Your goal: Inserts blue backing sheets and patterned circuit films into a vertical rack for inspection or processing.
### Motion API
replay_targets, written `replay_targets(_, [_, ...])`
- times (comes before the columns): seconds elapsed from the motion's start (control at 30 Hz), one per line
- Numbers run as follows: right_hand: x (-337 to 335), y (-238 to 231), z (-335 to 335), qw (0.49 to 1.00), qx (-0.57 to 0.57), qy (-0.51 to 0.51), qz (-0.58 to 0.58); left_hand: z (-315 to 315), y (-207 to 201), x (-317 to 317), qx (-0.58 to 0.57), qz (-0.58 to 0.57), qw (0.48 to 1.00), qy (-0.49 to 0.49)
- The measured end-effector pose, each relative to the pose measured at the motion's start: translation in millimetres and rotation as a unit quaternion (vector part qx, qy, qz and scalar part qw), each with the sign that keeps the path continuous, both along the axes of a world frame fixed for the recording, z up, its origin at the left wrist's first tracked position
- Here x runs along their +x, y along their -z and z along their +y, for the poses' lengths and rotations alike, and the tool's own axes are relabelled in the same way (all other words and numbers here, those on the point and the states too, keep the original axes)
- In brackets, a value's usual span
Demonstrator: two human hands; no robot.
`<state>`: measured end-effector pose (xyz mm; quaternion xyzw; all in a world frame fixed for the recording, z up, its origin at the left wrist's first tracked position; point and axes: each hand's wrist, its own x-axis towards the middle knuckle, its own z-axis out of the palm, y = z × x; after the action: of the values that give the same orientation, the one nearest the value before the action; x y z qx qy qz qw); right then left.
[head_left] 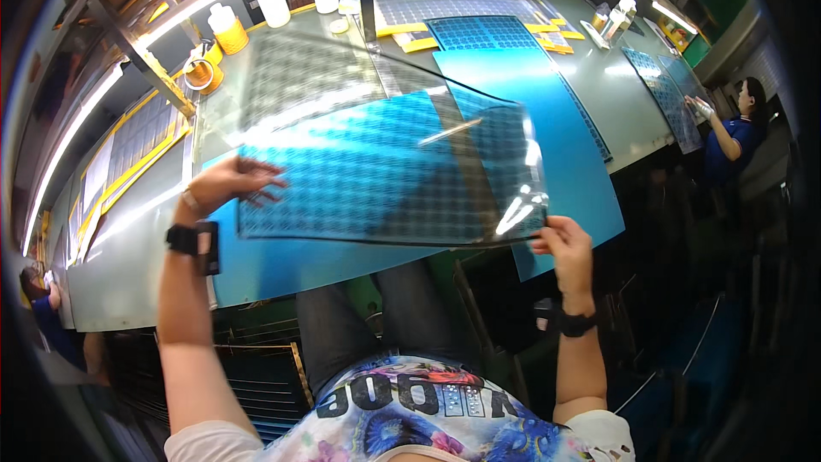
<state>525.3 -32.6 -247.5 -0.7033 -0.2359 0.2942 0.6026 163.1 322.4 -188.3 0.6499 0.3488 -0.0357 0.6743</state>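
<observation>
A large clear, glossy sheet (308,77) with a dark edge is tilted up over the bench in front of me. My right hand (566,244) pinches its near right corner between thumb and fingers. At the sheet's left edge is my left hand (241,181), fingers stretched out and slightly blurred. Whether those fingers touch the sheet I cannot tell. Through the sheet shows a blue surface with a grid of small dark shapes (359,180). A thin pale stick-like thing or glare streak lies across its middle. Plain blue sheets (573,180) lie beneath on the bench.
The grey bench (128,265) carries a blue patterned panel (479,32), yellow-edged framed sheets (128,162), white bottles (272,2), an orange-labelled bottle (227,30) and tape rolls (202,75). A post (365,0) rises at the back. Co-workers sit at right (735,133) and far left.
</observation>
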Motion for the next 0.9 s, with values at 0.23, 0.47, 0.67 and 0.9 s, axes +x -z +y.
replay_targets(0.23, [-49,41,56,0.979,-0.083,-0.084,-0.167,45,50,-127,0.024,-0.017,0.945,-0.325])
replay_targets(0.47, [-47,50,55,0.96,-0.109,-0.081,-0.246,53,83,-139,0.033,-0.044,0.921,-0.385])
replay_targets(0.67, [-44,45,57,0.955,-0.129,-0.083,-0.255,58,91,-139,0.022,-0.041,0.928,-0.37])
replay_targets(0.9, [-47,39,64,0.959,-0.153,-0.085,-0.225,55,100,-125,0.078,0.08,0.91,-0.4])
